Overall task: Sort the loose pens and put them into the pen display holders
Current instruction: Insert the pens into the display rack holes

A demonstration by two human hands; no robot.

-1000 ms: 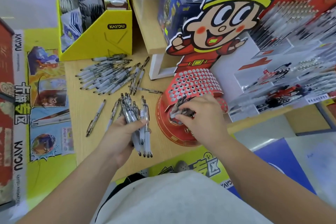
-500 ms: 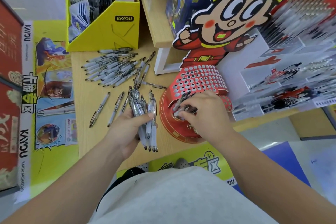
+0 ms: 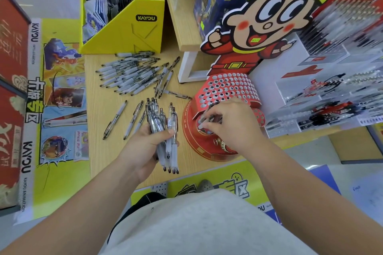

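- Landmark: the red holder (image 3: 228, 87) is a tiered, perforated display stand. It sits on the wooden table (image 3: 99, 151) directly in front of the cartoon cut-out (image 3: 265, 25).
- The right hand (image 3: 234, 126) is over the holder's lower tier on its near-left side. Its fingers are curled and pinch a single pen (image 3: 204, 122) at the holes. Whether the tip is seated in a hole cannot be told.
- The left hand (image 3: 143, 147) is just left of the holder's base and clear of it. It grips a bundle of pens (image 3: 163, 130) in a closed fist.
- The bundle's long axis runs toward and away from the person. The dark tips point toward the person and the clip ends point away.
- Governing relation: the bundle lies just left of the right hand's fingertips, so the next pick is a short sideways reach. The right hand is nearer the holder. The left hand is nearer the supply.
- The loose pile (image 3: 132, 74) lies left of and beyond the holder, with its pens mostly slanted. Three stray pens (image 3: 133, 119) lie left of the holder, beyond the bundle.
- Clearances: the bare strip between the bundle and the holder's base is narrow. The cut-out and a white shelf leg (image 3: 188, 68) block the far side. The table's near edge runs close to the base. Access from above and from the left appears open.
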